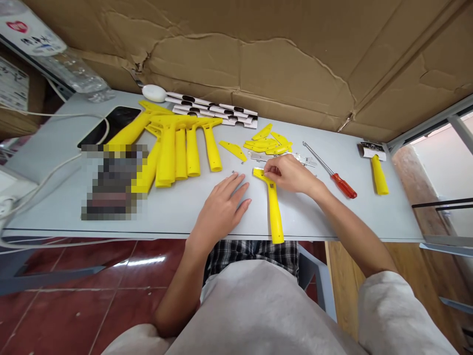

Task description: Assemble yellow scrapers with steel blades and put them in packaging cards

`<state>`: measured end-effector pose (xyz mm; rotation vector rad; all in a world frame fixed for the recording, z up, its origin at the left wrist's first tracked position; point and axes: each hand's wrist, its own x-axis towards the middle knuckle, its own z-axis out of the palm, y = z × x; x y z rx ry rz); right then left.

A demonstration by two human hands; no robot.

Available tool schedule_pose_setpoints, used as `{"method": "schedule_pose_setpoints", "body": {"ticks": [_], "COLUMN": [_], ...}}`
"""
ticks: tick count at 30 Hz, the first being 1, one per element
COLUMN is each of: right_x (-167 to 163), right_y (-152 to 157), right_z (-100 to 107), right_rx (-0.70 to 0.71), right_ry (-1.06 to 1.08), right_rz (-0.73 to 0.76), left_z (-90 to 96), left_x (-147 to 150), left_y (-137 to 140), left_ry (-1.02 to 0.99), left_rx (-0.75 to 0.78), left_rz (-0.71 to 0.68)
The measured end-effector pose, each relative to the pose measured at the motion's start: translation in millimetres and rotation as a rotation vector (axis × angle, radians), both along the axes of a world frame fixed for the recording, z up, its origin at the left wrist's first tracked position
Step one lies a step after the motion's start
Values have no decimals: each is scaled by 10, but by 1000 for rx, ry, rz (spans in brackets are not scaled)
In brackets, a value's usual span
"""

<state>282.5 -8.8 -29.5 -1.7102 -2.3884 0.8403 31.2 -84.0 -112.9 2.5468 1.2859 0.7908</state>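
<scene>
In front of me on the table lies a yellow scraper handle (275, 212), its wide head pointing away and its grip end at the table's front edge. My right hand (290, 173) is over the right part of the head, thumb and fingertips pinched together. Whatever is between those fingertips is hidden. My left hand (223, 204) rests on the table left of the handle, fingers stretched and apart, holding nothing. A tiny metal piece (233, 172) lies just beyond its fingertips. Yellow cover plates (263, 144) and thin metal strips (258, 157) lie beyond my right hand.
Several yellow handles (166, 153) stand in a cluster at left, near a black phone (111, 123) and a white cable (55, 170). A red screwdriver (343, 186) and a scraper with a black-and-white head piece (379, 175) lie right. Patterned strips (218, 111) lie before the cardboard (281, 64).
</scene>
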Motion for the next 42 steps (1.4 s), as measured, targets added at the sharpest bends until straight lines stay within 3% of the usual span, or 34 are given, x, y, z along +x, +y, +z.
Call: {"method": "schedule_pose_setpoints", "body": {"ticks": [12, 23, 42], "right_x": [114, 179, 196], "right_y": [-228, -411, -407], "right_z": [31, -278, -299], "right_rx": [156, 435, 424], "right_ry": [-84, -151, -116], "right_rz": [3, 124, 132], "left_z": [-11, 127, 115], "left_x": [16, 161, 171], "left_y": [4, 58, 65], "left_ry": [-19, 51, 22], "left_rx": [-38, -66, -65], "left_rz": [20, 40, 40]}}
